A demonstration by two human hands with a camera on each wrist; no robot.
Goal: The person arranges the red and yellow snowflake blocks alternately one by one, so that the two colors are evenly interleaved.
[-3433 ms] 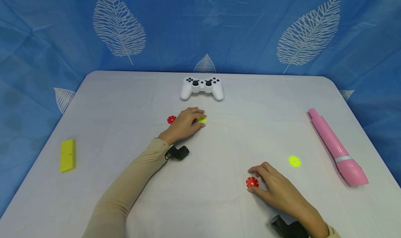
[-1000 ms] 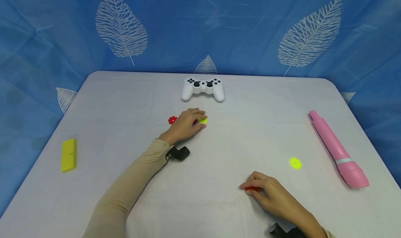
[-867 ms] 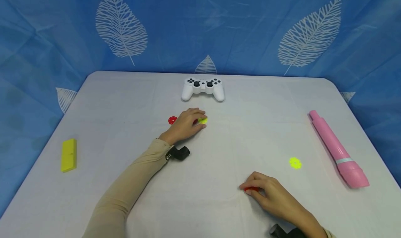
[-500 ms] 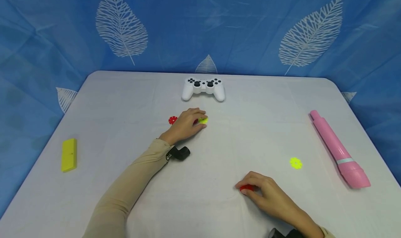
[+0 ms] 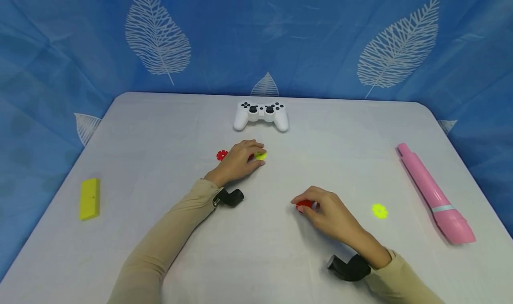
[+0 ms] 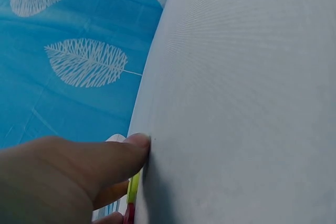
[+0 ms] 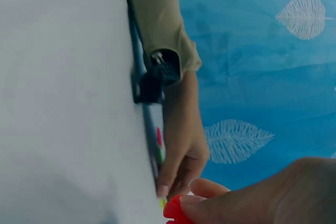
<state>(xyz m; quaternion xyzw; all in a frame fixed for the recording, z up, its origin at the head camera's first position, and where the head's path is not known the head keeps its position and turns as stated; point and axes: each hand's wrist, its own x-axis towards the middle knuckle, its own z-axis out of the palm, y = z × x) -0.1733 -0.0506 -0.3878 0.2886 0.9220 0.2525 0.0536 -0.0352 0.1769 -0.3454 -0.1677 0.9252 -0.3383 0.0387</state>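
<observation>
My left hand [image 5: 239, 160] rests near the table's middle, fingers loosely spread over small notched plastic building discs. A yellow disc [image 5: 261, 156] lies between its thumb and fingers; part of a red one shows beside it. Another red disc [image 5: 222, 155] is visible left of the hand, and whatever lies beneath the palm is hidden. To the right, my right hand [image 5: 330, 215] pinches a red disc [image 5: 304, 205] between thumb and fingers, apparently above the cloth. That red disc [image 7: 177, 211] also appears at the fingertips in the right wrist view.
A white game controller [image 5: 261, 115] lies at the back. The yellow block [image 5: 90, 199] is at the far left. On the right are a loose yellow disc [image 5: 379, 211] and a pink folded umbrella-like thing [image 5: 437, 192]. Each wrist carries a black camera mount [image 5: 349, 268].
My right hand pinched the red disc off the table, then carried it forward and slightly left. The left hand has stayed in place over its discs.
</observation>
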